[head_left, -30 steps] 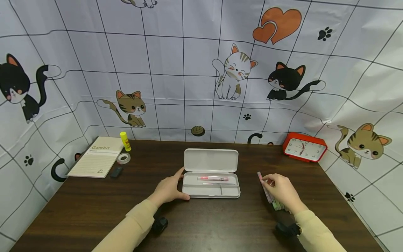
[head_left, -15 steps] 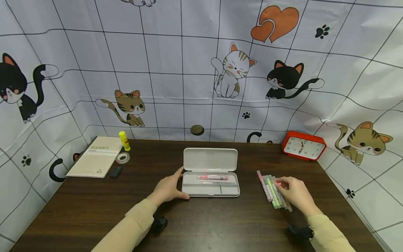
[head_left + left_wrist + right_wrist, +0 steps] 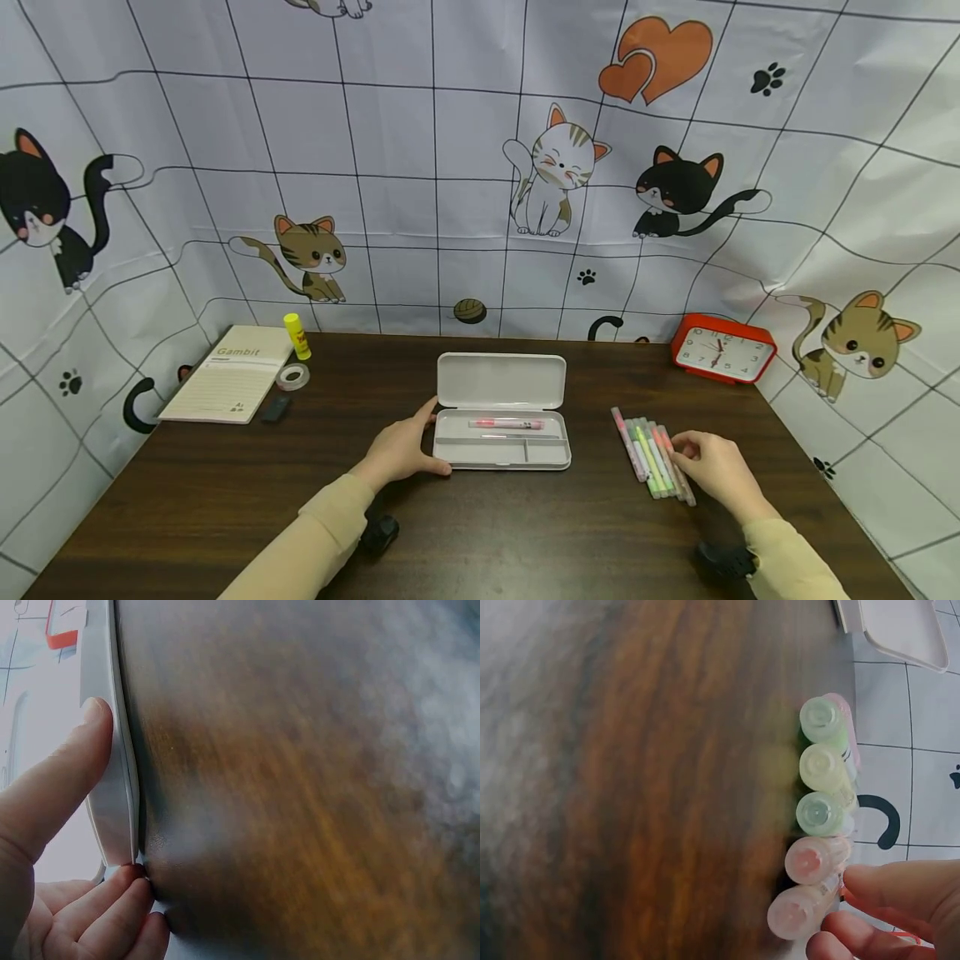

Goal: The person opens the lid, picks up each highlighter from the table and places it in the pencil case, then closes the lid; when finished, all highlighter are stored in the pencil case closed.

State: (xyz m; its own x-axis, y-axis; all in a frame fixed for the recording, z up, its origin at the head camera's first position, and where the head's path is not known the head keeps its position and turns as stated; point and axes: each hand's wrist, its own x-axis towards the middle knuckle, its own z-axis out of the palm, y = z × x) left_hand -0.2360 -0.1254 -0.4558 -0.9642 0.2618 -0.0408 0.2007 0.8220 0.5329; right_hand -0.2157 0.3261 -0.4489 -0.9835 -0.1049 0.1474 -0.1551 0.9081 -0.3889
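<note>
The white pencil case [image 3: 480, 452] is lying open on the tabletop [image 3: 480, 533], its lid leaning back, and a pink-capped marker [image 3: 506, 424] is resting in the rear compartment. A slimmer item [image 3: 517, 437] is lying just in front of it, too fine to identify. The left hand [image 3: 401, 448] is holding the case's left end, its thumb pressing the front wall. A row of about six pastel markers [image 3: 650, 458] is lying side by side on the tabletop, right of the case. The right hand [image 3: 708, 467] is keeping a narrow grip at the row's right edge, by the reddish ones; whether it is pinching one, I cannot tell. By my judgement, the work is sitting at an early stage: one marker is lying inside, the row outside.
</note>
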